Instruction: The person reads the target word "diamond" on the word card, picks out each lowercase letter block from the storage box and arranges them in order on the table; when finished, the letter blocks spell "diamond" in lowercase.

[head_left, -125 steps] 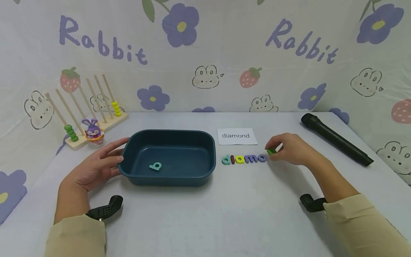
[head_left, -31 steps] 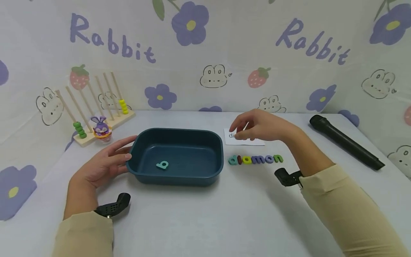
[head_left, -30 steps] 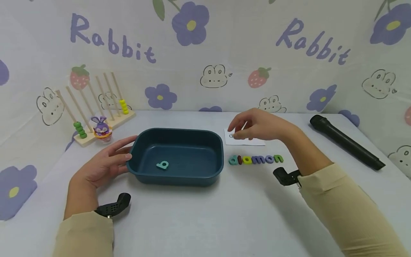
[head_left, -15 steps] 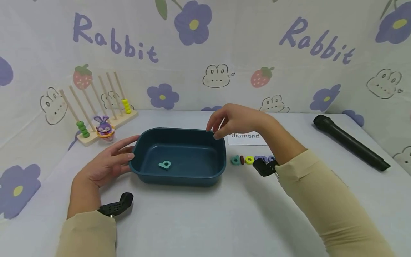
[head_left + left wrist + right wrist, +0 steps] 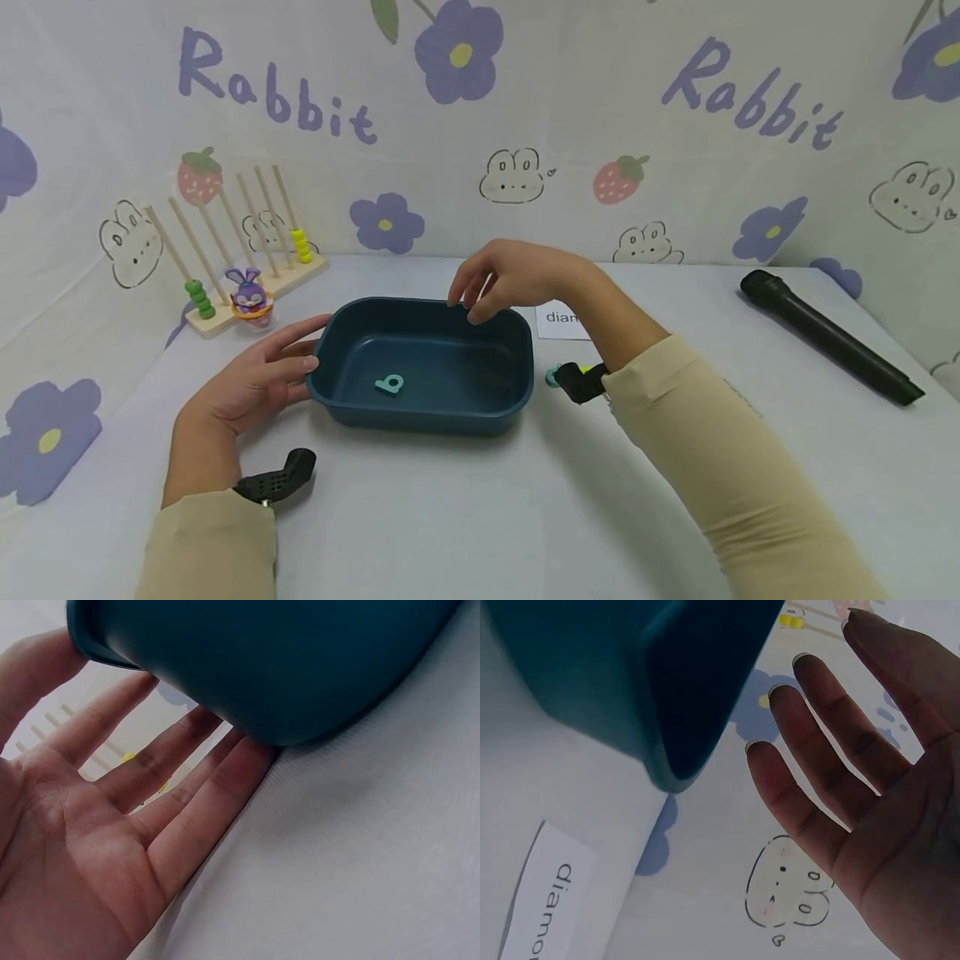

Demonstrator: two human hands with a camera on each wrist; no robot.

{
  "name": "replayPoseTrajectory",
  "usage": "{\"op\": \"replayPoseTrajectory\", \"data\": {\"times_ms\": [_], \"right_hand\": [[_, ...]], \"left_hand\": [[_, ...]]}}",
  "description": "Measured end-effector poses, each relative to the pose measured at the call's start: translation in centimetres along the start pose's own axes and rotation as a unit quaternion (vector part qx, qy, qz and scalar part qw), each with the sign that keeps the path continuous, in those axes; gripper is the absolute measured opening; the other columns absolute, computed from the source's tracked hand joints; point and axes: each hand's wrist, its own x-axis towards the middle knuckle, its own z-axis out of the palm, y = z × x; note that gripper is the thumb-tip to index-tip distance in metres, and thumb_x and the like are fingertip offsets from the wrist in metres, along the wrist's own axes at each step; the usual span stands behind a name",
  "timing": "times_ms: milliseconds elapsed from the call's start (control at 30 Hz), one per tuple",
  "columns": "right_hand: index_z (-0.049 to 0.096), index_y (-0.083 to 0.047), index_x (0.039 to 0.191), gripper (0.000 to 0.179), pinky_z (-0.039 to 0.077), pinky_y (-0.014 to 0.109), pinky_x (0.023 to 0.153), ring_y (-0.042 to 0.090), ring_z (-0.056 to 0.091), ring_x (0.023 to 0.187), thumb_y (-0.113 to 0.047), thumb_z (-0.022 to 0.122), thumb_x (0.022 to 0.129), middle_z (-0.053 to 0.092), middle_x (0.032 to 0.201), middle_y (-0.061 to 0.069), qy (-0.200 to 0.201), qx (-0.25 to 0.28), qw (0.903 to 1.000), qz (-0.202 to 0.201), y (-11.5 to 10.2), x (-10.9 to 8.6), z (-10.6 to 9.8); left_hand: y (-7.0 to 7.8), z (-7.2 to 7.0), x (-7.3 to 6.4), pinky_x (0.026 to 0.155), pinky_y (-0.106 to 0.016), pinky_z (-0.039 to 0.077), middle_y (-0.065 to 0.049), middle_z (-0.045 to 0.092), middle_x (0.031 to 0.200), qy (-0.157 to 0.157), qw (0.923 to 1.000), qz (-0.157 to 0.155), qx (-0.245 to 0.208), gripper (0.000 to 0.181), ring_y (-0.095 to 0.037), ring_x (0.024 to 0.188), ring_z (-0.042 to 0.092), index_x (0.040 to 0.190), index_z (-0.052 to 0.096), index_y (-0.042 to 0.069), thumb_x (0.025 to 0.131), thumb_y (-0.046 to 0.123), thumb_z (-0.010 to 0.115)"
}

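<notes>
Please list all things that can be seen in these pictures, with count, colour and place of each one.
dark teal plastic tray: one, dark teal, table centre.
teal foam letter: one, teal, lying on the tray floor.
white paper word card: one, white with black print, right of the tray, partly hidden by the arm.
row of foam letters: count hidden, teal and yellow showing, behind the right wrist.
black cylindrical tube: one, black, far right.
wooden bead rack: one, wood with green and yellow beads, back left.
purple rabbit figure: one, purple, before the rack.
left hand: open, fingers against the tray's left wall.
right hand: empty, above the tray's back rim.
</notes>
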Motion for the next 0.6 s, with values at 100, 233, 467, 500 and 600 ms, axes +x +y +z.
{"op": "replayPoseTrajectory", "data": {"times_ms": [100, 233, 467, 500, 600], "right_hand": [[0.076, -0.015, 0.121, 0.029, 0.056, 0.042, 0.098, 0.023, 0.068, 0.112, -0.014, 0.074, 0.091, 0.073, 0.120, 0.010, -0.006, 0.002, 1.0000, -0.006, -0.4, 0.8, 0.1], [0.076, -0.015, 0.120, 0.029, 0.055, 0.041, 0.100, 0.021, 0.066, 0.115, -0.014, 0.074, 0.091, 0.073, 0.123, 0.011, -0.015, 0.002, 0.9998, -0.012, -0.8, 2.0, 0.3], [0.075, -0.016, 0.122, 0.031, 0.051, 0.042, 0.105, 0.021, 0.063, 0.119, -0.014, 0.075, 0.091, 0.070, 0.128, 0.010, -0.027, -0.006, 0.9996, -0.005, -1.4, 3.5, 0.9], [0.075, -0.016, 0.122, 0.031, 0.051, 0.042, 0.105, 0.021, 0.063, 0.119, -0.014, 0.075, 0.091, 0.070, 0.129, 0.011, -0.028, -0.006, 0.9996, -0.003, -1.5, 3.7, 0.9], [0.075, -0.013, 0.123, 0.032, 0.052, 0.042, 0.106, 0.022, 0.063, 0.120, -0.012, 0.074, 0.091, 0.070, 0.129, 0.012, -0.034, -0.003, 0.9994, -0.001, -1.7, 4.3, 1.3]], "left_hand": [[0.0, -0.1, -0.1, 0.098, -0.030, 0.058, -0.014, 0.015, 0.173, 0.000, 1.0000, 0.000, 0.002, 0.065, -0.008, 0.125, 0.060, 0.163, 0.031, 0.027, 0.105, 0.020, 0.059], [-0.1, -0.1, -0.1, 0.098, -0.030, 0.058, -0.014, 0.016, 0.172, 0.004, 1.0000, 0.001, 0.003, 0.065, -0.009, 0.124, 0.060, 0.163, 0.032, 0.027, 0.105, 0.020, 0.060], [-0.1, 0.1, 0.0, 0.099, -0.031, 0.057, -0.012, 0.018, 0.172, 0.013, 0.9998, 0.001, 0.013, 0.065, -0.016, 0.131, 0.055, 0.163, 0.033, 0.028, 0.104, 0.022, 0.061], [-0.1, 0.1, 0.0, 0.099, -0.031, 0.057, -0.012, 0.018, 0.173, 0.014, 0.9998, 0.000, 0.014, 0.065, -0.017, 0.132, 0.054, 0.163, 0.033, 0.028, 0.104, 0.022, 0.061], [0.1, 0.0, -0.1, 0.099, -0.031, 0.057, -0.011, 0.018, 0.173, 0.015, 0.9997, -0.002, 0.018, 0.066, -0.017, 0.132, 0.054, 0.163, 0.032, 0.028, 0.104, 0.022, 0.061]]}}
